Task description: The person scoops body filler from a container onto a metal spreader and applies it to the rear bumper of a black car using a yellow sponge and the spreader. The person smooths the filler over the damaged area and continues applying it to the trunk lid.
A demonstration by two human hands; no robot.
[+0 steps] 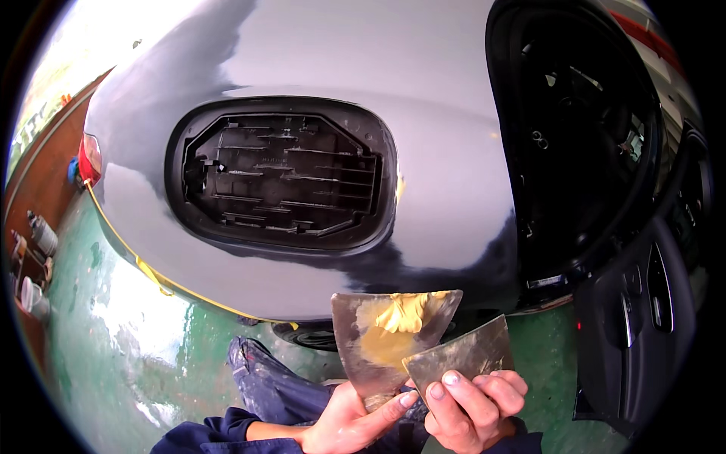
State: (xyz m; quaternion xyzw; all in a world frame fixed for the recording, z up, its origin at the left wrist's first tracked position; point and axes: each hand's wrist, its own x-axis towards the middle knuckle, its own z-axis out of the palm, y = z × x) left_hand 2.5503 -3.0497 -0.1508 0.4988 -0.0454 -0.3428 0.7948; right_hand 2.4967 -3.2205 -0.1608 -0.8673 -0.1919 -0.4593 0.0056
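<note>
My left hand (361,418) is closed round the lower end of a wide metal putty knife (357,344). A lump of yellow body filler (403,312) sits near its top edge, with a thinner smear below. In my right hand (475,408) is a second flat metal spreader (476,349), pinched between thumb and fingers. Its left corner overlaps the first blade and carries a little yellow. Beyond both blades stands a car's side panel (446,189), sanded in grey and dark patches. Some yellow filler shows at the right rim of the oval black opening (280,178).
An open car door (635,325) stands at the right, beside the dark door opening (578,136). Yellow tape (204,291) runs along the panel's lower left edge. Bottles and a white tub (34,297) are at the far left, above the green floor (121,363).
</note>
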